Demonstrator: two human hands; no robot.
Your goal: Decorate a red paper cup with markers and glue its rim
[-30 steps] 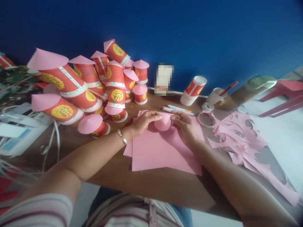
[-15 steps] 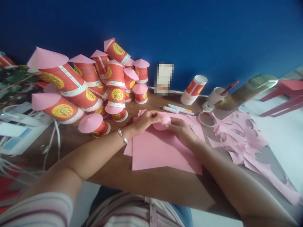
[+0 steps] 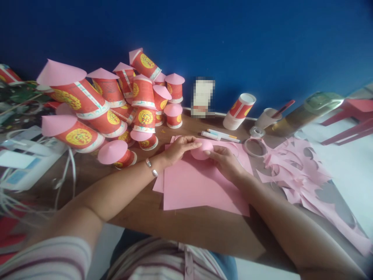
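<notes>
Between my two hands is a small round piece of pink paper (image 3: 202,151), held just above the pink sheets. My left hand (image 3: 181,149) pinches its left edge, thumb on top. The right edge is gripped by my right hand (image 3: 225,158) between thumb and fingers. Under both hands lie several pink paper sheets (image 3: 198,190) on the brown table (image 3: 175,225). Whether the round piece is flat or slightly coned is hard to make out.
Red paper cups with pink cone tops (image 3: 78,136) are piled at the left. Markers (image 3: 220,135), a tape roll (image 3: 255,147), a stack of cups (image 3: 239,112), a white cup with a red-handled tool (image 3: 268,118) and a bottle (image 3: 305,112) stand behind. Pink scraps (image 3: 300,167) lie right.
The round pink paper has turned slightly in my fingers and shows more of its face. Both hands stay in nearly the same place, still gripping it.
</notes>
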